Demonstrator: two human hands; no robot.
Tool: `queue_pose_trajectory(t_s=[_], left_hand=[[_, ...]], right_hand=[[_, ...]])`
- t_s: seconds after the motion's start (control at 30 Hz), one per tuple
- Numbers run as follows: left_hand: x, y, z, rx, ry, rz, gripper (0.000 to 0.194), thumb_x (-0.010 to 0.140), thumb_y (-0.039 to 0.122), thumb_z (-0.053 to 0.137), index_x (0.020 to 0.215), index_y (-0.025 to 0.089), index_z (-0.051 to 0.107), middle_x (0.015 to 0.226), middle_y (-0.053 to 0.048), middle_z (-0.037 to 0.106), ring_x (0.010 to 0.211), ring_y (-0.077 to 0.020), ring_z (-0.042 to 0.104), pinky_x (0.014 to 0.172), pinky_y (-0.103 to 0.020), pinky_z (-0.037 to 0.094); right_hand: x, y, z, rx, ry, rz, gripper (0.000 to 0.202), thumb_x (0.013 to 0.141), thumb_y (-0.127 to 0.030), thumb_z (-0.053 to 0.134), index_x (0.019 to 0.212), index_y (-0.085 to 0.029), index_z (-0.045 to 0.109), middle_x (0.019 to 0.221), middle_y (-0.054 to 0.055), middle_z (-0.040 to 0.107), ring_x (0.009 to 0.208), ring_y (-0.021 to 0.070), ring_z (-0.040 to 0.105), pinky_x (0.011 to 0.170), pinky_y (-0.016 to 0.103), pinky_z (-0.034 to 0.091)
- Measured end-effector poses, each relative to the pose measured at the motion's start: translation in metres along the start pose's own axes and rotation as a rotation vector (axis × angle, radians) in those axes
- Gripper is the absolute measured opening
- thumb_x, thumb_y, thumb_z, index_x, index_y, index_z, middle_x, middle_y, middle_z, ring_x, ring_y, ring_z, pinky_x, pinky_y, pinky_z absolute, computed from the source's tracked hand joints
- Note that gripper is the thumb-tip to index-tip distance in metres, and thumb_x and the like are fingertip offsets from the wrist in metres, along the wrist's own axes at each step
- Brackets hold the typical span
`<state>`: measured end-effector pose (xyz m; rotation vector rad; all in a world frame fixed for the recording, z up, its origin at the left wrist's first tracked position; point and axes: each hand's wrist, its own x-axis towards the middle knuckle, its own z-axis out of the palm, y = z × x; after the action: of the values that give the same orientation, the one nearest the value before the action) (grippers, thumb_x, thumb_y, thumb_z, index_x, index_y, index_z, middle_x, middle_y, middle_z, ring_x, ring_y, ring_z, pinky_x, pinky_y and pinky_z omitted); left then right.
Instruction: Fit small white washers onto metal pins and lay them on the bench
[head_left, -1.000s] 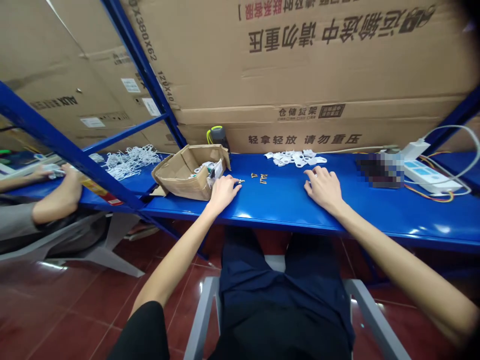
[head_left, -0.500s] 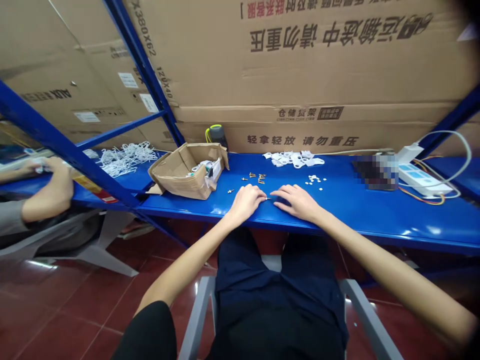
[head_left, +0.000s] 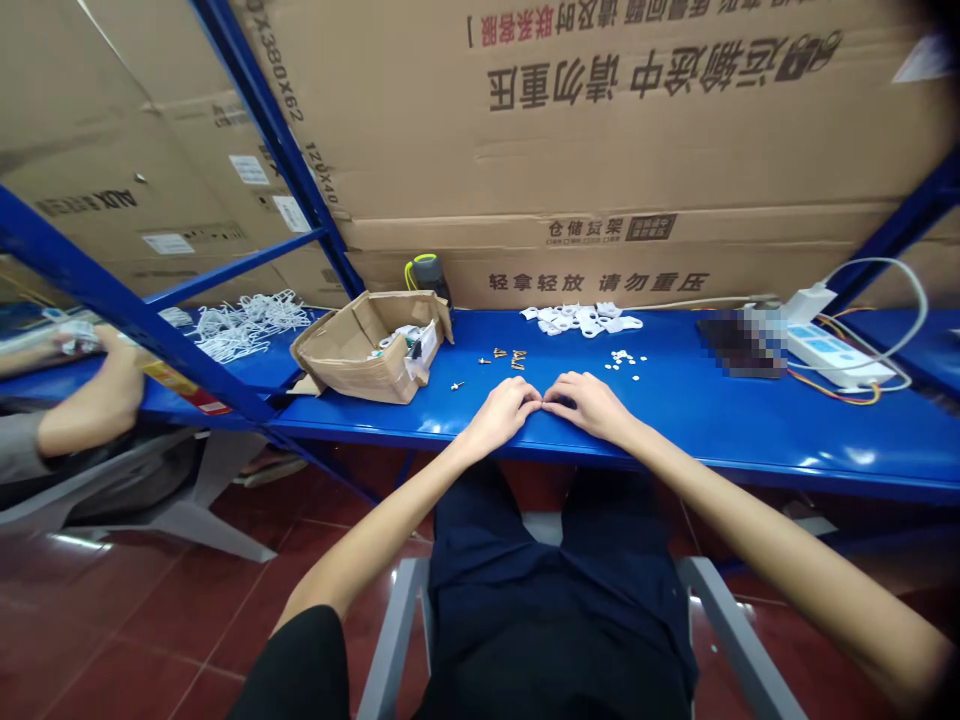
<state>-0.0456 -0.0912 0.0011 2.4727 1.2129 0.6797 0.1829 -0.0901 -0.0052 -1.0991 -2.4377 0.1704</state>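
Near the front edge of the blue table [head_left: 420, 418], my left hand [head_left: 504, 412] and my right hand [head_left: 586, 402] meet at the fingertips. Both are closed in a pinch, and whatever small thing lies between them is too hidden to name. Beyond my left hand lie small brass pieces [head_left: 517, 359] and a small metal part [head_left: 457, 386]. Several small white pieces [head_left: 621, 357] are scattered beyond my right hand. Farther back is a pile of flat white parts [head_left: 581, 320].
An open cardboard box [head_left: 352, 375] with mixed items stands left, a dark bottle [head_left: 430, 272] behind it. White hooks or wires [head_left: 251, 325] lie farther left, near another person's arm [head_left: 97, 390]. A power strip [head_left: 840, 355] with cables sits right, beside a blurred dark object [head_left: 742, 343].
My right hand has moved left and its fingers have closed, so it now touches my left fingertips. The small thing that showed at my left fingertips is now hidden. The view has shifted slightly.
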Motion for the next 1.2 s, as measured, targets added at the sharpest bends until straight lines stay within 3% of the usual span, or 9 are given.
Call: queue_pose_trajectory(t_s=[0.17, 0.4, 0.57, 0.83, 1.03, 1.2], left_hand=[[-0.001, -0.002, -0.008, 0.047, -0.007, -0.006, 0.015, 0.106, 0.026, 0.060, 0.101, 0.021, 0.074, 0.106, -0.006, 0.072, 0.108, -0.0238, 0.065, 0.102, -0.038, 0.051], [-0.003, -0.041, -0.035, 0.270, 0.062, -0.111, 0.021, 0.106, 0.025, 0.059, 0.103, 0.019, 0.079, 0.109, -0.009, 0.075, 0.108, -0.0271, 0.064, 0.101, -0.040, 0.049], [0.015, -0.062, -0.042, 0.396, 0.109, -0.123, 0.028, 0.107, 0.028, 0.056, 0.111, 0.018, 0.082, 0.108, -0.011, 0.073, 0.105, -0.0269, 0.062, 0.096, -0.039, 0.048], [0.039, -0.081, -0.042, 0.445, 0.142, -0.105, 0.027, 0.107, 0.032, 0.060, 0.112, 0.017, 0.083, 0.107, -0.011, 0.074, 0.103, -0.0264, 0.063, 0.093, -0.037, 0.047], [0.029, -0.085, -0.052, 0.415, 0.184, -0.139, 0.027, 0.106, 0.036, 0.064, 0.118, 0.018, 0.081, 0.113, -0.011, 0.074, 0.109, -0.0267, 0.064, 0.099, -0.037, 0.048], [0.017, -0.085, -0.063, 0.405, 0.157, -0.188, 0.028, 0.104, 0.029, 0.065, 0.124, 0.017, 0.080, 0.119, -0.012, 0.073, 0.114, -0.0274, 0.065, 0.104, -0.038, 0.050]], right_hand=[[-0.003, 0.010, -0.005, -0.023, -0.002, -0.020, 0.027, 0.109, -0.040, 0.051, 0.107, -0.024, 0.072, 0.110, 0.008, 0.076, 0.104, 0.0249, 0.067, 0.089, 0.038, 0.045], [-0.023, 0.054, -0.026, -0.304, 0.092, 0.091, 0.031, 0.110, -0.034, 0.048, 0.108, -0.020, 0.075, 0.109, 0.012, 0.076, 0.101, 0.0274, 0.065, 0.087, 0.038, 0.043], [-0.034, 0.077, -0.037, -0.574, 0.110, 0.170, 0.040, 0.112, -0.032, 0.040, 0.108, -0.016, 0.077, 0.106, 0.014, 0.075, 0.099, 0.0286, 0.060, 0.080, 0.039, 0.035], [-0.035, 0.077, -0.038, -0.663, 0.154, 0.214, 0.040, 0.109, -0.025, 0.040, 0.102, -0.017, 0.079, 0.103, 0.016, 0.073, 0.100, 0.0303, 0.055, 0.078, 0.041, 0.029], [-0.038, 0.082, -0.037, -0.663, 0.199, 0.266, 0.037, 0.106, -0.025, 0.043, 0.113, -0.017, 0.079, 0.109, 0.018, 0.074, 0.104, 0.0332, 0.054, 0.079, 0.042, 0.031], [-0.029, 0.064, -0.031, -0.640, 0.183, 0.200, 0.040, 0.107, -0.020, 0.041, 0.123, -0.015, 0.076, 0.111, 0.016, 0.075, 0.105, 0.0324, 0.055, 0.082, 0.042, 0.032]])
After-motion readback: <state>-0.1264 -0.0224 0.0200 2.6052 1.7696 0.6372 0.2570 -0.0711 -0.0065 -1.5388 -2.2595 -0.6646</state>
